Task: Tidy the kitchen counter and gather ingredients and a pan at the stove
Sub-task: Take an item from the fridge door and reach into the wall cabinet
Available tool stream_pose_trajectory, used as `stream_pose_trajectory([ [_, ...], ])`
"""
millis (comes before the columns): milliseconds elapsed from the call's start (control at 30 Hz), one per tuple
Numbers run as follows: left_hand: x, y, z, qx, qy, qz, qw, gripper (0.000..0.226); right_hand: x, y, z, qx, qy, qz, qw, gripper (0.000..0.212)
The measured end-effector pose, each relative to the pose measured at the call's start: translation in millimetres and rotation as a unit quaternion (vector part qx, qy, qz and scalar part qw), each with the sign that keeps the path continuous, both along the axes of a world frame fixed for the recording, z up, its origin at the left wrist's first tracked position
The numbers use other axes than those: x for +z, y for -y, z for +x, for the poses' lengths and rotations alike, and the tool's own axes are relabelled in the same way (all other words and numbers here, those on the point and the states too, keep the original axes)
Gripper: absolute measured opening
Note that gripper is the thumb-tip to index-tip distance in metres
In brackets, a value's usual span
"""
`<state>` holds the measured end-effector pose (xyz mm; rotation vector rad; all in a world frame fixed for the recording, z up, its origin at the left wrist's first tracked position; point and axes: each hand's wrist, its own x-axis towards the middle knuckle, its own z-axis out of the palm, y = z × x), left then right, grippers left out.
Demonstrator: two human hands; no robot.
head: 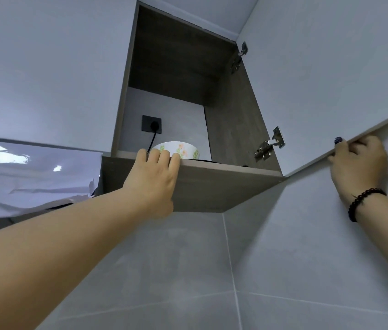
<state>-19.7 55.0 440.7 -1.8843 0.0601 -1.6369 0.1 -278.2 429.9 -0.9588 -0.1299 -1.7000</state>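
Head view, looking up at an open wall cabinet. Cabinet interior is dark wood-grain at the top and right side, pale at the back. The door is swung open to the right on two metal hinges, upper hinge and lower hinge. A bowl, white with a floral print, sits on the cabinet floor near the front edge, left of centre. Left hand reaches up over the cabinet's front lip; its four fingers lie straight and close together, tips against the near side of the bowl. Thumb is hidden below the cabinet's underside, so no closed grasp on the bowl can be seen. Right hand grips the lower edge of the door, fingers curled over it, one dark-painted nail visible at the edge. A dark bead bracelet sits on the right wrist. On the back wall of the cabinet is a black socket with a plug in it; a black cord runs down from it behind the left fingers. Left of the cabinet, a crinkled glossy sheet covers a surface; what lies under it cannot be told. Grey wall tiles fill the lower frame.
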Motion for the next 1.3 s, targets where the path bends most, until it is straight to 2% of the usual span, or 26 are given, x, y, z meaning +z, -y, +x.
stream_pose_trajectory([
  [167,-2.3,0.5,7.8,0.012,0.025,-0.005,1.0,0.082,-4.5,6.0,-3.0,0.013,-0.016,-0.015,1.0,0.022],
  [267,-4.6,1.6,13.0,0.023,0.043,-0.01,0.999,0.086,-19.2,0.7,-9.1,0.074,0.003,-0.06,0.995,0.033],
  [367,-4.5,2.9,17.1,0.022,0.045,-0.019,0.999,0.088,-32.4,-18.4,-11.9,0.128,0.025,-0.064,0.989,0.044],
  [467,-3.4,4.4,16.3,0.002,0.039,-0.021,0.999,0.078,-26.5,-52.2,-12.5,0.112,0.015,-0.106,0.988,0.038],
  [567,6.0,11.2,9.3,-0.089,0.015,-0.06,0.994,0.056,-6.0,-80.8,-8.4,0.09,-0.006,-0.163,0.982,0.03],
  [633,20.1,18.8,4.0,-0.18,-0.005,-0.134,0.975,0.051,14.3,-98.5,-3.1,0.056,-0.033,-0.209,0.976,0.027],
  [700,35.9,26.6,0.6,-0.278,-0.007,-0.21,0.937,0.049,37.0,-114.2,4.3,0.032,-0.06,-0.251,0.965,0.025],
  [800,53.4,31.7,-0.4,-0.35,-0.016,-0.296,0.888,0.061,67.5,-136.1,16.3,0.026,-0.107,-0.294,0.95,0.02],
  [867,60.6,30.7,0.6,-0.349,-0.027,-0.323,0.879,0.066,81.1,-150.8,19.3,0.014,-0.127,-0.334,0.934,0.02],
  [933,66.5,28.0,0.1,-0.342,-0.037,-0.344,0.874,0.068,91.8,-165.1,19.2,0.013,-0.144,-0.378,0.914,0.029],
  [1133,79.1,20.9,-2.1,-0.309,-0.059,-0.379,0.87,0.062,112.9,-182.3,27.9,0.106,-0.273,-0.471,0.832,0.041],
  [1300,85.7,19.9,0.9,-0.279,-0.073,-0.38,0.879,0.064,117.2,-180.9,35.1,0.065,-0.27,-0.505,0.817,0.047],
])
